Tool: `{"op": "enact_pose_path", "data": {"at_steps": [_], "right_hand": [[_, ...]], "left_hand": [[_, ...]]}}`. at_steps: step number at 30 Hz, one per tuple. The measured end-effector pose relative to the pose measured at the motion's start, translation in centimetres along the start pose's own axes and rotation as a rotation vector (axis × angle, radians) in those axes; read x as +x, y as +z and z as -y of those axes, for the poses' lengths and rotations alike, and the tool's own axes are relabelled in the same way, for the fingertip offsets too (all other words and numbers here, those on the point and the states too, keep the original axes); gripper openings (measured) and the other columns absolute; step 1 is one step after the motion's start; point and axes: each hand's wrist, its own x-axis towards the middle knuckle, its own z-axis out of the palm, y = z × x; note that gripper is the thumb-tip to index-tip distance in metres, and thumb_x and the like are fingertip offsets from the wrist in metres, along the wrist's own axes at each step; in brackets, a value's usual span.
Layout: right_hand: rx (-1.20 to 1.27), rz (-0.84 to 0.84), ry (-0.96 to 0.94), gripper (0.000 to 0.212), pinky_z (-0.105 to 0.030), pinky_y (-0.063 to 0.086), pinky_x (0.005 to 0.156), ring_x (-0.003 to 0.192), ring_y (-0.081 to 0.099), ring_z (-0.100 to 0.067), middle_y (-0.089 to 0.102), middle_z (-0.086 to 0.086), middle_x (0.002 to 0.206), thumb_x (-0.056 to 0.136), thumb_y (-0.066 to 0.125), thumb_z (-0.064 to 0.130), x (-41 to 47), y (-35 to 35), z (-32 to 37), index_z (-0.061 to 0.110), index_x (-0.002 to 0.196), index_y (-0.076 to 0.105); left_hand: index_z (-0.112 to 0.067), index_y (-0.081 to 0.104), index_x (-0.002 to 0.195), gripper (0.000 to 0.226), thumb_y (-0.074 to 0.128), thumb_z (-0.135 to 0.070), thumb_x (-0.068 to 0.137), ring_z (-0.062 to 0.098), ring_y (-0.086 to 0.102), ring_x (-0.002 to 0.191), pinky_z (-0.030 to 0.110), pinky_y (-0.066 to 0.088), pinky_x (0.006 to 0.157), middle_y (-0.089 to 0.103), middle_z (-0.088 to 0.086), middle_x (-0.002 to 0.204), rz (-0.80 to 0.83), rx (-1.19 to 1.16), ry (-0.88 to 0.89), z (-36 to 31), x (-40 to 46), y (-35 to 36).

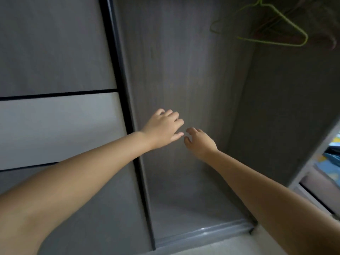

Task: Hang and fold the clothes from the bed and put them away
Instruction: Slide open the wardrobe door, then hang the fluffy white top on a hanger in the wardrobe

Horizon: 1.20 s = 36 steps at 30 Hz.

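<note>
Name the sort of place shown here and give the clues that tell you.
Probably a bedroom, at an open wardrobe: a sliding door, green hangers inside at the top, and patterned bedding at the right edge.

The wardrobe interior (184,80) looked like matt grey laminate with a faint vertical wood grain, and its sliding door (55,52) had the same dull grey finish broken by smooth black strips. The bottom track (202,233) appeared smooth and slightly glossy, catching a small highlight. The green hanger (276,26) looked like thin coated wire, smooth and a little shiny.
</note>
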Motion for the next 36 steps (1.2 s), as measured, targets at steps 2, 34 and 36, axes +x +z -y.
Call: {"op": "enact_pose_path", "data": {"at_steps": [2,34,36], "right_hand": [[-0.049,-0.061,0.081,0.036,-0.033,0.043,0.081,0.115,0.054,-0.03,0.055,-0.011,0.126,0.096,0.041,0.031,-1.5,-2.5,-3.7,0.015,0.126,0.052],[-0.372,-0.836,1.698,0.034,-0.036,0.047,0.088,0.111,0.054,-0.023,0.058,-0.007,0.123,0.096,0.044,0.029,-70.4,-21.9,-20.5,0.014,0.123,0.057],[-0.395,-0.862,1.811,0.037,-0.038,0.042,0.097,0.121,0.047,-0.025,0.051,-0.009,0.132,0.095,0.046,0.026,-73.0,-21.0,-18.5,0.013,0.129,0.053]], "left_hand": [[-0.016,0.057,0.117,0.037,0.046,-0.043,0.096,0.027,0.051,0.111,0.037,0.039,0.088,0.057,0.006,0.114,0.029,-0.261,-0.094,-3.0,3.3,0.1],[-0.02,0.063,0.101,0.022,0.05,-0.037,0.093,0.022,0.06,0.093,0.032,0.048,0.071,0.063,-0.001,0.098,0.189,-0.994,1.474,-74.0,0.0,-26.6],[-0.02,0.062,0.109,0.027,0.051,-0.038,0.093,0.021,0.06,0.098,0.034,0.05,0.076,0.063,0.0,0.106,0.176,-0.991,1.584,-75.9,-2.4,-27.5]]}}
